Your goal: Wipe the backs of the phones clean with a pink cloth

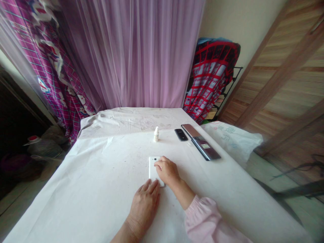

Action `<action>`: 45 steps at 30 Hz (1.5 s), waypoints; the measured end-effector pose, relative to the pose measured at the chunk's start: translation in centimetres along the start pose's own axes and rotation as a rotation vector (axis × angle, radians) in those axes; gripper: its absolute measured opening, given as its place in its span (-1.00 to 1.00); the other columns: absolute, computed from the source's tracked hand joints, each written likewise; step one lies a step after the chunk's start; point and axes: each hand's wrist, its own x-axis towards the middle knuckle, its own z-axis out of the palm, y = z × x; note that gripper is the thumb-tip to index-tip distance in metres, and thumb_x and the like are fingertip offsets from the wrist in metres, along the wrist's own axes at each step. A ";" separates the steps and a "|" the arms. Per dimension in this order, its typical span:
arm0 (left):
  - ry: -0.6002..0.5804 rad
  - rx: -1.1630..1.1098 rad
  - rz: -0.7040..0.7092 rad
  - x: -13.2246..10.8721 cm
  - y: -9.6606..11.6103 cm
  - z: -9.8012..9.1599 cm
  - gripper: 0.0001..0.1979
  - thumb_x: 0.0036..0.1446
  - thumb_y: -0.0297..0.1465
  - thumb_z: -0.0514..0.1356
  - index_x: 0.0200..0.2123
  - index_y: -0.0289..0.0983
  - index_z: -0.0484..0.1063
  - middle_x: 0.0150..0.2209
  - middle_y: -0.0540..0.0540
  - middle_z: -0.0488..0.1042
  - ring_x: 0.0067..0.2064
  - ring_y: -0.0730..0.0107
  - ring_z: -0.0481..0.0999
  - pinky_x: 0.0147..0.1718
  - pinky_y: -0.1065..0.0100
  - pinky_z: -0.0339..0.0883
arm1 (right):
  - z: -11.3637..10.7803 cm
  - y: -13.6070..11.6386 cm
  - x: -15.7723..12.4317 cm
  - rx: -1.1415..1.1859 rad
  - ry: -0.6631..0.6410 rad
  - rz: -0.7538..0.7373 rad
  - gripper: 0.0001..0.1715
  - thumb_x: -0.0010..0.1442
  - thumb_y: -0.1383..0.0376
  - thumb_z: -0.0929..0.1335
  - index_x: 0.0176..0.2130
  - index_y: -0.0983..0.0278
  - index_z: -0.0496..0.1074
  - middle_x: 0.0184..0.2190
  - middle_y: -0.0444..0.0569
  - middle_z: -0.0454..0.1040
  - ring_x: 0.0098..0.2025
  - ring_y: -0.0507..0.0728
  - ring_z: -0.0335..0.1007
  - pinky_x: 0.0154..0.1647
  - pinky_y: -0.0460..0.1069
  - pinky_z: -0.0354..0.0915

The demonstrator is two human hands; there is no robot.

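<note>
A white smartphone (153, 172) lies back side up on the white-covered table, its camera at the far end. My left hand (146, 201) rests with outstretched fingers on the phone's near end. Over the phone's right side, my right hand (168, 170) is closed, fingers curled and pressed against the back cover. Anything inside those curled fingers is hidden. Beyond the phone stands a small white bottle (156, 134), upright.
Farther right lie a small black phone (181, 135), a brown-backed phone (190, 130) and a dark glossy phone (205, 148). A white plastic bag (231, 138) hangs beside the table's right edge. Purple curtains (141, 54) stand behind the white-covered table (101, 175).
</note>
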 end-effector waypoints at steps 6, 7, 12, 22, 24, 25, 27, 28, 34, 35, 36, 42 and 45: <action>0.028 0.004 0.014 0.1 0.0 -0.2 -0.67 0.15 -0.54 0.14 0.00 -0.31 0.44 0.01 -0.13 0.51 0.03 0.09 0.49 -0.05 0.15 0.46 | -0.1 0.0 -0.6 0.016 -0.029 0.009 -0.68 0.19 0.38 0.26 -0.23 0.12 0.57 -0.18 -0.09 0.50 -0.16 0.04 0.41 -0.14 -0.14 0.22; 0.031 0.008 0.018 0.1 0.0 -0.2 -0.67 0.15 -0.54 0.14 0.00 -0.31 0.44 0.01 -0.13 0.51 0.03 0.09 0.49 -0.05 0.15 0.47 | -0.2 0.0 -0.6 0.018 -0.034 0.012 -0.68 0.19 0.38 0.26 -0.23 0.12 0.57 -0.18 -0.09 0.51 -0.16 0.04 0.41 -0.14 -0.14 0.22; 0.035 0.009 0.020 0.1 0.0 -0.1 -0.68 0.15 -0.53 0.15 0.00 -0.32 0.44 0.02 -0.13 0.51 0.03 0.08 0.49 -0.05 0.14 0.47 | -0.5 -0.2 -0.6 0.017 -0.045 0.037 -0.68 0.20 0.37 0.25 -0.23 0.13 0.57 -0.16 -0.09 0.51 -0.14 0.04 0.41 -0.14 -0.14 0.21; 0.050 0.002 0.013 -0.1 -0.1 0.2 -0.67 0.17 -0.52 0.11 0.02 -0.32 0.42 0.01 -0.15 0.51 0.02 0.10 0.49 -0.06 0.16 0.47 | -0.3 0.0 0.3 -0.005 -0.021 0.068 -0.69 0.23 0.34 0.26 -0.19 0.10 0.57 -0.15 -0.09 0.50 -0.16 0.04 0.42 -0.15 -0.13 0.22; 0.052 0.001 0.019 -0.1 -0.1 0.1 -0.67 0.18 -0.53 0.09 0.02 -0.32 0.42 0.02 -0.15 0.51 0.03 0.11 0.49 -0.06 0.17 0.46 | -0.3 0.2 0.6 -0.008 -0.010 0.073 -0.70 0.23 0.34 0.26 -0.19 0.10 0.56 -0.16 -0.10 0.49 -0.17 0.04 0.42 -0.15 -0.12 0.22; 0.053 0.003 0.021 -0.1 -0.1 0.1 -0.67 0.19 -0.53 0.08 0.02 -0.31 0.42 0.02 -0.15 0.51 0.03 0.12 0.49 -0.06 0.17 0.46 | -0.3 0.2 0.7 -0.009 -0.002 0.075 -0.70 0.24 0.33 0.26 -0.20 0.09 0.56 -0.16 -0.10 0.49 -0.17 0.04 0.42 -0.15 -0.12 0.22; 0.056 0.009 0.024 0.0 -0.1 0.0 -0.67 0.20 -0.53 0.07 0.01 -0.31 0.43 0.01 -0.15 0.51 0.02 0.12 0.50 -0.07 0.17 0.47 | -0.2 0.3 1.0 -0.015 0.011 0.083 -0.70 0.25 0.32 0.25 -0.19 0.09 0.56 -0.17 -0.10 0.49 -0.17 0.04 0.41 -0.15 -0.13 0.22; 0.058 0.009 0.023 0.0 -0.1 -0.1 -0.67 0.20 -0.52 0.07 0.01 -0.31 0.43 0.01 -0.15 0.52 0.01 0.12 0.50 -0.07 0.18 0.47 | -0.2 0.3 1.1 -0.019 0.014 0.090 -0.70 0.25 0.32 0.25 -0.19 0.09 0.56 -0.17 -0.10 0.49 -0.16 0.03 0.41 -0.15 -0.13 0.22; 0.070 0.003 0.023 0.0 0.0 -0.1 -0.68 0.18 -0.52 0.10 0.00 -0.31 0.43 0.00 -0.15 0.52 0.01 0.12 0.50 -0.07 0.18 0.47 | -0.2 0.4 1.2 -0.025 0.027 0.102 -0.69 0.26 0.32 0.25 -0.17 0.08 0.55 -0.17 -0.10 0.48 -0.17 0.03 0.40 -0.17 -0.13 0.22; 0.071 0.004 0.020 0.0 0.0 0.0 -0.68 0.17 -0.52 0.10 0.00 -0.30 0.43 0.00 -0.14 0.52 0.01 0.12 0.50 -0.08 0.19 0.47 | -0.2 0.4 1.2 -0.028 0.026 0.100 -0.69 0.26 0.32 0.25 -0.17 0.08 0.55 -0.17 -0.10 0.48 -0.18 0.03 0.40 -0.17 -0.13 0.22; 0.071 0.006 0.016 0.0 0.0 0.0 -0.68 0.17 -0.52 0.10 0.00 -0.30 0.44 0.00 -0.13 0.52 0.01 0.12 0.50 -0.08 0.20 0.47 | -0.2 0.4 1.1 -0.030 0.024 0.098 -0.69 0.26 0.32 0.25 -0.17 0.09 0.55 -0.17 -0.09 0.48 -0.18 0.03 0.40 -0.16 -0.13 0.22; 0.082 -0.006 0.017 0.0 -0.1 0.1 -0.68 0.19 -0.52 0.08 0.00 -0.28 0.43 0.00 -0.14 0.52 0.01 0.15 0.50 -0.06 0.20 0.46 | -0.1 0.4 0.2 -0.001 0.021 0.089 -0.70 0.25 0.33 0.25 -0.19 0.10 0.56 -0.15 -0.09 0.48 -0.15 0.03 0.40 -0.13 -0.13 0.22; 0.081 -0.017 0.015 -0.1 -0.1 0.2 -0.69 0.20 -0.52 0.06 -0.01 -0.27 0.44 0.00 -0.14 0.52 0.02 0.17 0.49 -0.05 0.20 0.45 | -0.1 0.4 -0.3 0.009 0.014 0.081 -0.71 0.25 0.33 0.26 -0.19 0.11 0.56 -0.15 -0.09 0.48 -0.14 0.03 0.40 -0.12 -0.13 0.22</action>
